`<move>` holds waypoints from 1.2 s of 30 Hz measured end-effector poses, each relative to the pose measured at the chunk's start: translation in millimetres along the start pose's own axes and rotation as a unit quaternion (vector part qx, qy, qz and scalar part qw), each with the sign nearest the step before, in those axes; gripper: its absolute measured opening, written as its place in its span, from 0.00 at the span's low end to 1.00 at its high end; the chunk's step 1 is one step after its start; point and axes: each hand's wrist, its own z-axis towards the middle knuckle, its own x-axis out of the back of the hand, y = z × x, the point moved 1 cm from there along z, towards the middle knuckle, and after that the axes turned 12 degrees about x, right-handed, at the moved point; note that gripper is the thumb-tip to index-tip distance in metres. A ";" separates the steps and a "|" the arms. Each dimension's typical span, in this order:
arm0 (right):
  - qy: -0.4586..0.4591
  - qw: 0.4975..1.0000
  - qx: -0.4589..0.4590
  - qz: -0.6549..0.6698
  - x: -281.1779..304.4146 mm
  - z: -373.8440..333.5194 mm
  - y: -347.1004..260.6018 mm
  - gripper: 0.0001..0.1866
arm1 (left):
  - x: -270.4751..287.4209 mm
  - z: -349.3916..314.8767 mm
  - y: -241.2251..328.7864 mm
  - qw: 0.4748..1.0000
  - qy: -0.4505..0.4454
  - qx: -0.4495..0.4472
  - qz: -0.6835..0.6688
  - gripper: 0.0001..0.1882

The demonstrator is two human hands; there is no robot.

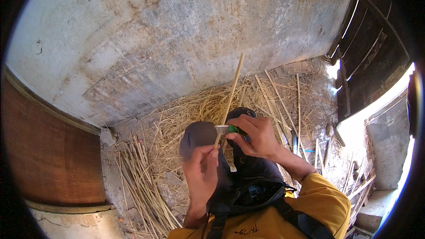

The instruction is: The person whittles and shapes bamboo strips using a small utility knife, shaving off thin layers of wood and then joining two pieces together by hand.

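A long, pale strip that looks like bamboo (233, 87) slants up and away from my lap, its far end raised in front of the wall. Near its lower end, the fingers and thumb of my left hand (201, 172) pinch it. My right hand (256, 136) is closed around the green handle (233, 129) of a small knife. The knife's short blade (222, 127) points left and lies across the strip, just above my left fingertips. Both hands are over my knees, close together. My right fingers partly hide the handle.
Curly shavings (195, 108) cover the floor beyond my knees. A bundle of thin strips (144, 181) lies at the left, and longer strips (283, 104) at the right. A stained wall (199, 31) stands ahead, a brown panel (57, 150) left. An unzipped black bag (259, 194) rests on my lap.
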 end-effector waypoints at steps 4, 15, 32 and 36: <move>0.007 1.000 -0.001 -0.005 4.8 2.6 0.0 0.16 | 0.0 -3.4 0.1 1.000 0.007 0.002 -0.007 0.08; 0.046 0.998 -0.041 0.003 17.2 8.6 15.5 0.15 | 2.2 -14.5 -11.0 0.999 -0.017 0.026 -0.009 0.06; 0.077 0.996 -0.038 -0.007 12.4 8.3 27.7 0.15 | 1.9 -25.6 -21.4 0.999 -0.004 0.046 0.014 0.05; 0.092 0.995 -0.042 -0.014 13.9 10.2 39.8 0.14 | 1.9 -27.7 -24.0 0.999 0.002 0.023 0.024 0.05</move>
